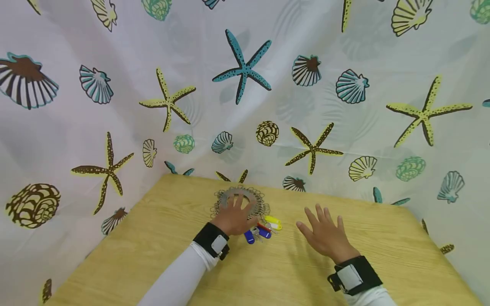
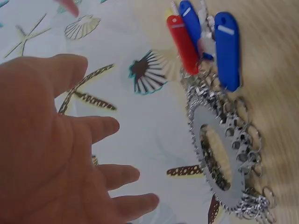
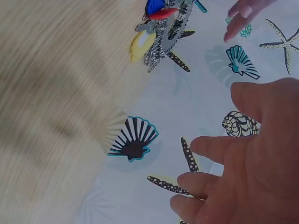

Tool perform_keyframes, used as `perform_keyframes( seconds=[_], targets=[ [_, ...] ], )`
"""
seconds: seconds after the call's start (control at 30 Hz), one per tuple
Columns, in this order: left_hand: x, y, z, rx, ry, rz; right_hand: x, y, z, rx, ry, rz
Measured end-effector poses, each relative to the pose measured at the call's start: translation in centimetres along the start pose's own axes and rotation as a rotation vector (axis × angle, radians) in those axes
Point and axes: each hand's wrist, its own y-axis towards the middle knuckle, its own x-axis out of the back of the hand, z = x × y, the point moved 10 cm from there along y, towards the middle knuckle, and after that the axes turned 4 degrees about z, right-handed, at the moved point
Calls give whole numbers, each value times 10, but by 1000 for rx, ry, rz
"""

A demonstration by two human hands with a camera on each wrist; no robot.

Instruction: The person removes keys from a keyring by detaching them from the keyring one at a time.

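Note:
A flat grey metal ring (image 2: 228,147), edged with many small wire loops, lies on the wooden table. Clustered at its near right side are a red key tag (image 2: 185,44), blue key tags (image 2: 227,51), a yellow key tag (image 1: 272,219) and a few silver keys (image 1: 255,232). My left hand (image 1: 232,219) hovers over the ring with fingers spread, hiding part of it in the head view; the left wrist view shows a gap between them. To the right of the tags, my right hand (image 1: 326,235) is held above the table, fingers extended and holding nothing.
The pale wooden table (image 1: 153,238) reaches back to a white curtain (image 1: 206,114) printed with starfish and shells, which also hangs along the left and right sides. A black strap with a small plate (image 1: 350,277) is around each wrist.

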Motion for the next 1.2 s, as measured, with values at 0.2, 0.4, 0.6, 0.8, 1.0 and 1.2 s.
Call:
perform_keyframes(
  seconds=[0.2, 0.4, 0.6, 0.8, 1.0, 1.2],
  targets=[
    [-30, 11, -7, -9, -39, 116, -9, -9, -7, -7, 16, 36],
    [-54, 38, -1, 5, 293, 19, -9, -17, -13, -8, 27, 52],
    [-63, 35, -13, -34, 485, 90, -4, -22, -16, -1, 23, 46],
    [-51, 17, -24, 13, 420, 117, -2, -30, -19, -1, 44, 52],
    [-63, 25, -30, 39, 469, 113, -2, -33, -27, -15, 59, 59],
    [-71, 21, -60, 53, 557, 146, -5, -36, -29, -12, 80, 56]
  ],
)
